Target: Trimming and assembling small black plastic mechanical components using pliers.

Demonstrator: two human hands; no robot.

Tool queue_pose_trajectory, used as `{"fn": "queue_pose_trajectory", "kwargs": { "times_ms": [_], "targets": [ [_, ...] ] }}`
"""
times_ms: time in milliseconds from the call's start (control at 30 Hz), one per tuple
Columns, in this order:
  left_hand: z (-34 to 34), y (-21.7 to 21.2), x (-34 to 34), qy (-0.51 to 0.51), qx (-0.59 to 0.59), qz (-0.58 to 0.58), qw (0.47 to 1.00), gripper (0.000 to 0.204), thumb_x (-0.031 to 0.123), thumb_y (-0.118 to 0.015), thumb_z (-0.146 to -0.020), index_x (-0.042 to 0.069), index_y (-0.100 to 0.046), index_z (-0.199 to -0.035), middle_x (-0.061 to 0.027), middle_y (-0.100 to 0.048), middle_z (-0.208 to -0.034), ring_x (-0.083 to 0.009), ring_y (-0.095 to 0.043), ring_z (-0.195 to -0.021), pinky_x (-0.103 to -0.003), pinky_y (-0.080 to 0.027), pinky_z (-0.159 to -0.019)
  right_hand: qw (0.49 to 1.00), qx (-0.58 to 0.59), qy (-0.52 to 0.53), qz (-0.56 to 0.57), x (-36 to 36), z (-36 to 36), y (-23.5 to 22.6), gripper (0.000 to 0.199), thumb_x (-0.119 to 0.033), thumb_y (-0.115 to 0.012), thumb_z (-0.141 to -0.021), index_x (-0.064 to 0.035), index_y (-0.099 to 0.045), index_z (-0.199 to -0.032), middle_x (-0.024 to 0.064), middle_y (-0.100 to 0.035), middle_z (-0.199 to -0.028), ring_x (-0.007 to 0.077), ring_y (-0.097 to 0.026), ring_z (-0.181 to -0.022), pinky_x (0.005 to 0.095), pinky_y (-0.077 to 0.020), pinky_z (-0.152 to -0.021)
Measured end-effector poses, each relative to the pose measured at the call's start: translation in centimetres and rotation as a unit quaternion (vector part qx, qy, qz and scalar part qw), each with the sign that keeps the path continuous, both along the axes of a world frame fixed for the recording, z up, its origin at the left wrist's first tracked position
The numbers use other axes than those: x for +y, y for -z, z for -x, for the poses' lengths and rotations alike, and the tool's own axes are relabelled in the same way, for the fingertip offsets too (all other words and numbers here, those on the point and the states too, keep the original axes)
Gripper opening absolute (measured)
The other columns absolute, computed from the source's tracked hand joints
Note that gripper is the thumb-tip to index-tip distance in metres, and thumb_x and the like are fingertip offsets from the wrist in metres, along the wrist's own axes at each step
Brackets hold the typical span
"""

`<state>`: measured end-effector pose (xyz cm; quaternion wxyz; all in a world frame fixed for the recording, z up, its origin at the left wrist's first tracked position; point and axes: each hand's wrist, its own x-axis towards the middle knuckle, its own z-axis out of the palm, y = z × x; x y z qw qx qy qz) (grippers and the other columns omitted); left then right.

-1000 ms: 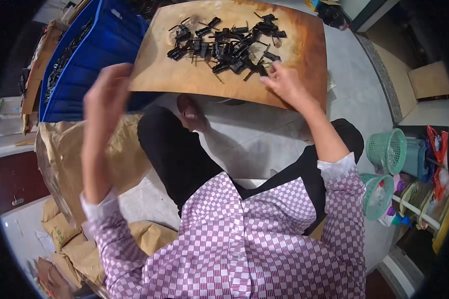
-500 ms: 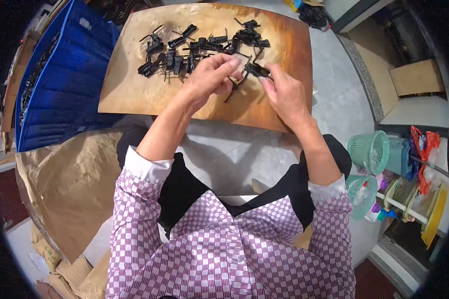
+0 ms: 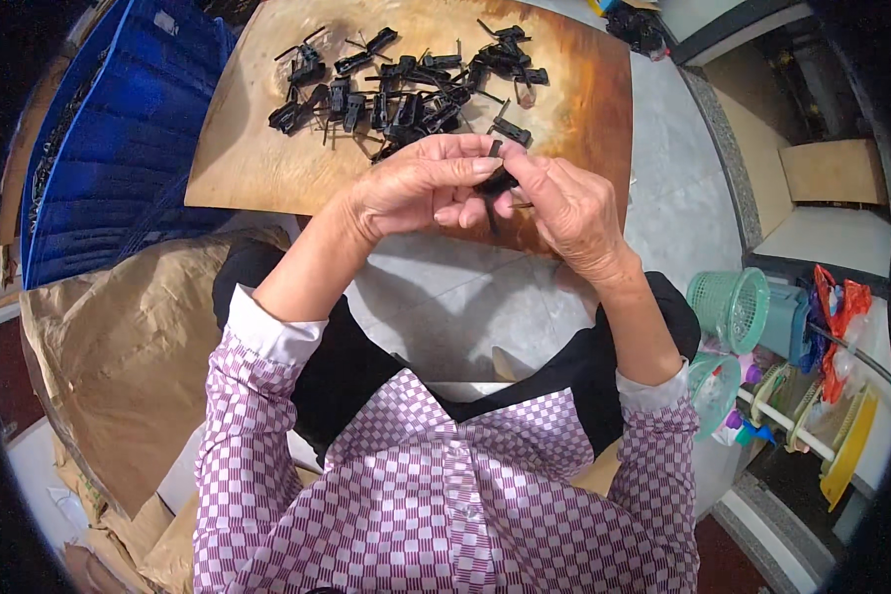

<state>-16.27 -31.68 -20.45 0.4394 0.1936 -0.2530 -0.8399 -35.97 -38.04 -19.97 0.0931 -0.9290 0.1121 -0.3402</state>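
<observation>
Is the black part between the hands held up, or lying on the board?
Held up: the left hand and right hand grip the black part over the board.

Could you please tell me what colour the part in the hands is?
The held part is black; the head view shows it.

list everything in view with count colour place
curved wooden board: one, brown, ahead
rodded plastic pieces: many, black, atop board
held rodded piece: one visible, black, upper middle
ribbed plastic bin: one, blue, left
crumpled papery sheet: one, brown, lower left
round plastic baskets: two, green, right
crinkled plastic bag: one, red, right
checked shirt: one, purple and white, bottom
trousers: one pair, black, centre
left hand: one, at held piece
right hand: one, at held piece
</observation>
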Motion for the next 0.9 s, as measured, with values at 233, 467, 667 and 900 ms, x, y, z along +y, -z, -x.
{"fn": "queue_pose_trajectory", "kwargs": {
  "times_ms": [233, 467, 667, 900],
  "targets": [
    [1.1, 0.0, 0.4, -0.070, -0.057, 0.023, 0.996, 0.041, 0.011, -0.058, -0.087, 0.007, -0.043, -0.124, -0.0099, -0.062, -0.086, -0.0129, -0.062, -0.066, -0.019, -0.049, -0.055, 0.993, -0.045, 0.027, -0.102, 0.3, -0.2, 0.5, 0.042, 0.007, -0.059, -0.073, -0.0025, -0.051, -0.112, 0.0112, -0.060, -0.080, 0.0210, -0.062, -0.069, 0.0302, -0.0502, -0.060],
    [1.1, 0.3, -0.1, -0.127, -0.193, 0.102, 0.968, 0.040, 0.010, -0.059, -0.086, 0.009, -0.042, -0.122, -0.0053, -0.061, -0.086, -0.0128, -0.063, -0.070, -0.021, -0.050, -0.058, 0.948, -0.067, 0.093, -0.298, 1.1, -0.9, -0.2, 0.022, -0.010, -0.050, -0.089, -0.0027, -0.047, -0.110, 0.0065, -0.052, -0.067, 0.0140, -0.054, -0.061, 0.0273, -0.0447, -0.057],
    [1.5, 1.0, -0.5, -0.191, -0.329, 0.158, 0.911, 0.029, 0.006, -0.058, -0.086, 0.008, -0.043, -0.111, -0.0014, -0.057, -0.080, -0.0094, -0.060, -0.068, -0.021, -0.050, -0.058, 0.887, 0.004, 0.087, -0.453, 1.3, -1.4, 0.1, 0.027, -0.027, -0.036, -0.097, -0.0030, -0.048, -0.101, 0.0017, -0.043, -0.059, 0.0099, -0.041, -0.054, 0.0265, -0.0361, -0.051],
    [1.8, 1.4, -0.8, -0.219, -0.468, 0.231, 0.825, 0.026, 0.004, -0.057, -0.086, 0.007, -0.040, -0.106, -0.0013, -0.050, -0.079, -0.0071, -0.055, -0.067, -0.021, -0.048, -0.057, 0.883, 0.034, 0.077, -0.461, 1.0, -1.6, 1.5, 0.023, -0.024, -0.039, -0.097, -0.0026, -0.047, -0.100, 0.0019, -0.043, -0.058, 0.0101, -0.042, -0.053, 0.0267, -0.0366, -0.051]
  ]
}}
